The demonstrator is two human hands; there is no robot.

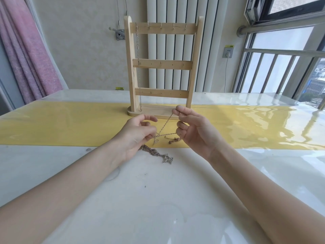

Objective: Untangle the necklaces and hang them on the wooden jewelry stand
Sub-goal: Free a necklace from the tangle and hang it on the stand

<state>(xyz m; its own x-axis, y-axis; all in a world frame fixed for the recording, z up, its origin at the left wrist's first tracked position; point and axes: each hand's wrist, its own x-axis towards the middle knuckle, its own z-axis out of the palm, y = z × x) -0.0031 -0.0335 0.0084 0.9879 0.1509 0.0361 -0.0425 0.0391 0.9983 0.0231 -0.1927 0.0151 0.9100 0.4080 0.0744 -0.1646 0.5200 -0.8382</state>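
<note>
1. A glossy white desk crossed by a yellow runner stands before a ribbed white radiator, with a pink curtain on one side and a barred window on the other.

2. At the far edge of the runner stands one wooden jewelry stand, upright, with three crossbars; five small hooks show on the top bar.

3. One necklace already hangs from the leftmost top hook, its chain falling nearly to the stand's base.

4. The person's left hand pinches a thin chain between thumb and forefinger, low over the runner; the other fingers are loosely spread.

5. The right hand, held higher, pinches the same chain at its upper end near the stand's base, the remaining fingers curled; the chain runs taut on a slant between the two hands and appears to cross itself near the left hand.

6. A loose end with a small clump trails on the runner below the right hand, and a separate tangled heap of chains lies on the white desk just under the left wrist; how many necklaces it holds cannot be told.

7. The step in hand looks to be teasing one necklace free of its knot. The next move likely calls for easing the crossing open gently, not pulling it tighter, then carrying the freed chain to an empty hook.
</note>
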